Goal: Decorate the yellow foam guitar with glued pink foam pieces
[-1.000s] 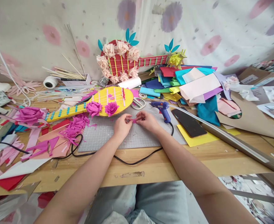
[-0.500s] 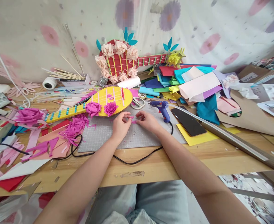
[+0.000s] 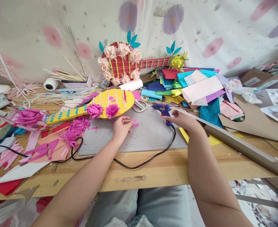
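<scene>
My left hand (image 3: 121, 128) is over the cutting mat, its fingers pinched on a small magenta crepe paper piece (image 3: 135, 123) that sticks out to the right of the fingertips. My right hand (image 3: 182, 119) is at the blue glue gun (image 3: 163, 108), with its thumb across the front of the handle and its other fingers partly hidden. The gun points left above the grey cutting mat (image 3: 143, 140). Just beyond my left hand lies a yellow paper guitar (image 3: 128, 100) with strings and two magenta paper flowers (image 3: 112, 110).
Scissors (image 3: 140, 106) lie behind the mat. A black cable (image 3: 139, 167) loops across the table's front. Magenta paper scraps (image 3: 74, 129) are heaped at left, and folded coloured paper (image 3: 202, 88) at right. A long tube (image 3: 243, 146) slants across the right side. A red paper guitar (image 3: 120, 64) stands behind.
My right hand has left the magenta paper and moved right to the glue gun. My left hand stays almost in place with the paper piece. The gun has hardly moved.
</scene>
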A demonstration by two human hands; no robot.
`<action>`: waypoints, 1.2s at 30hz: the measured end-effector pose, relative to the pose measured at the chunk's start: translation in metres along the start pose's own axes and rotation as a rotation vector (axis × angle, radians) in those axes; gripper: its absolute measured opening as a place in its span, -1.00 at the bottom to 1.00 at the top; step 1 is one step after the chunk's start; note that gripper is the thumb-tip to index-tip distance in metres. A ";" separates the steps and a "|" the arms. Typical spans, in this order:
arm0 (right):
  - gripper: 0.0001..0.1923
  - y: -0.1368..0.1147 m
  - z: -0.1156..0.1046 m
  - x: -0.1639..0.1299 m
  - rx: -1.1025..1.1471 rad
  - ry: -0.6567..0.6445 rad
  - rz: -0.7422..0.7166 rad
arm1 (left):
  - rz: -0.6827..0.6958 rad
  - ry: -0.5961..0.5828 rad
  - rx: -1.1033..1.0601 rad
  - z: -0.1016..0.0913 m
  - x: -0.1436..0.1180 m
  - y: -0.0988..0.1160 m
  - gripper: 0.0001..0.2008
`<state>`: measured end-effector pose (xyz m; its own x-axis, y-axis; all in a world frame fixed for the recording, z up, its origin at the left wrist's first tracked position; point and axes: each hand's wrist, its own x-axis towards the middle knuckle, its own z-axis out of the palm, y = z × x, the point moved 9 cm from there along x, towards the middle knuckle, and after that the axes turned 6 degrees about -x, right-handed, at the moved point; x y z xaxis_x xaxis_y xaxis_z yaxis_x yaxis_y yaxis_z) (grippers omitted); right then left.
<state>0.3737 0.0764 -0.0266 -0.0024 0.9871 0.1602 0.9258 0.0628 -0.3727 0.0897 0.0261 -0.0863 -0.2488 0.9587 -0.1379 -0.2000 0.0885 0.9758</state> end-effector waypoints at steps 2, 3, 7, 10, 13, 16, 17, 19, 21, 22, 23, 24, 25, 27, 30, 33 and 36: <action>-0.60 -0.008 0.012 0.005 -0.012 0.036 0.007 | -0.017 0.002 -0.010 0.000 -0.001 0.001 -0.69; -0.61 -0.009 0.020 0.007 0.001 0.020 0.046 | -0.027 0.001 -0.011 0.000 -0.001 0.001 -0.68; -0.59 -0.011 0.032 0.006 0.259 0.019 0.191 | -0.047 0.019 -0.007 -0.001 -0.001 0.002 -0.64; -0.58 -0.033 0.023 -0.002 0.648 -0.013 0.077 | -0.048 0.051 -0.006 -0.004 -0.001 0.003 -0.59; -0.58 -0.065 0.023 -0.017 0.745 -0.235 -0.097 | -0.048 0.071 -0.015 -0.007 0.000 0.002 -0.55; -0.55 -0.080 0.032 -0.028 0.607 -0.403 -0.151 | -0.036 0.076 -0.031 -0.008 0.002 0.002 -0.53; -0.54 -0.079 0.034 -0.029 0.565 -0.412 -0.145 | -0.034 0.077 -0.034 -0.008 0.003 0.002 -0.53; -0.52 -0.075 0.036 -0.027 0.504 -0.394 -0.115 | -0.034 0.077 -0.036 -0.008 0.003 0.002 -0.54; -0.52 -0.072 0.038 -0.025 0.466 -0.386 -0.090 | -0.037 0.078 -0.033 -0.008 0.002 0.002 -0.54; -0.52 -0.071 0.039 -0.025 0.452 -0.389 -0.080 | -0.038 0.079 -0.033 -0.008 0.002 0.002 -0.55; -0.52 -0.071 0.039 -0.025 0.440 -0.395 -0.074 | -0.040 0.079 -0.034 -0.009 0.001 0.002 -0.55; -0.52 -0.071 0.040 -0.025 0.430 -0.402 -0.070 | -0.042 0.080 -0.035 -0.009 0.001 0.002 -0.55; -0.53 -0.071 0.040 -0.026 0.422 -0.412 -0.069 | -0.043 0.079 -0.038 -0.009 0.001 0.002 -0.55; -0.53 -0.073 0.041 -0.027 0.409 -0.429 -0.068 | -0.041 0.077 -0.045 -0.009 0.001 0.002 -0.56; -0.52 -0.074 0.042 -0.027 0.397 -0.438 -0.067 | -0.044 0.079 -0.046 -0.008 0.001 0.002 -0.57; -0.52 -0.075 0.041 -0.028 0.390 -0.437 -0.070 | -0.054 0.085 -0.043 -0.007 0.000 0.004 -0.59; -0.52 -0.075 0.040 -0.028 0.372 -0.433 -0.058 | -0.052 0.087 -0.045 -0.007 -0.001 0.006 -0.59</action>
<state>0.2898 0.0497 -0.0394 -0.2760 0.9460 -0.1699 0.7243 0.0886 -0.6837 0.0824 0.0236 -0.0814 -0.3178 0.9259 -0.2043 -0.2568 0.1233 0.9586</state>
